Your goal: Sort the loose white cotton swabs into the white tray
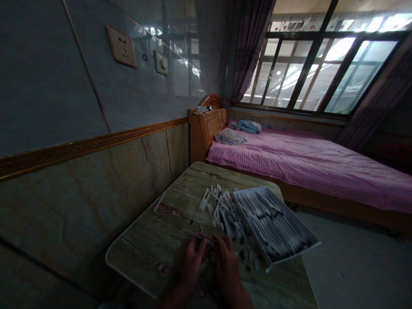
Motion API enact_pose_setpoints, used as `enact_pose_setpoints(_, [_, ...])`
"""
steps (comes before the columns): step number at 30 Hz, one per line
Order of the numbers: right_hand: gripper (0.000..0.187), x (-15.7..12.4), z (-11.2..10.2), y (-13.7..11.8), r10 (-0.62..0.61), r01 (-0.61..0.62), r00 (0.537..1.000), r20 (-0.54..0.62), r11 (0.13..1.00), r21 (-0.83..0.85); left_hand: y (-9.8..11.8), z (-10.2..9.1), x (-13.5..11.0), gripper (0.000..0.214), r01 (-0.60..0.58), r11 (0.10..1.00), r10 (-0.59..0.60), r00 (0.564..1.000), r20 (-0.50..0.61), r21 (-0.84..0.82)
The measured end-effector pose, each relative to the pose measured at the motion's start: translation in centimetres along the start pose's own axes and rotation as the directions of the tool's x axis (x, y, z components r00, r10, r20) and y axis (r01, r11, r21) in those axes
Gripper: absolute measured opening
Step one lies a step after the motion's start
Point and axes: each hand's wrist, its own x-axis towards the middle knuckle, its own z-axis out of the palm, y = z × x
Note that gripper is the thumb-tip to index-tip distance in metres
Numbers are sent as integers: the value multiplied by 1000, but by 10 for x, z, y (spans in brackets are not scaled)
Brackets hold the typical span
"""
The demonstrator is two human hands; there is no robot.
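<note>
Both my hands are over the near part of a small wood-patterned table (138, 249). My left hand (192, 262) is closed around a slim white pen-like tube (193, 234), whose far end points left. Close beside it, my right hand (227, 261) pinches at the tube's right end; a small dark piece may be between its fingers, but it is too dim to tell. Beyond the hands lies a loose pile of white tubes and dark-ended pieces (222, 206). To its right, a shallow white box (309, 246) holds rows of similar white tubes with dark ends.
One loose tube (160, 201) lies near the table's left edge. A tiled wall (135, 171) with a socket (121, 46) runs along the left. Behind the table stands a bed (283, 159) with a pink checked sheet, below a window (299, 73).
</note>
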Motion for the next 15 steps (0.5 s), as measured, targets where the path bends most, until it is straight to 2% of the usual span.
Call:
enact_pose_setpoints(7, [30,2,-4,-4,50,-50,999,-15,998,32,5,2,-2,49,-8,1000,8,1000,7,16])
enact_pose_setpoints(12, [19,4,-7,0,139,-131,985,-97,988,86,9,5,-6,47,20,1000,-20,1000,16,-12])
enact_pose_setpoints(15, [17,7,-10,-2,161,-153,985,-61,981,117,8,5,-5,47,26,999,-25,1000,8,-41])
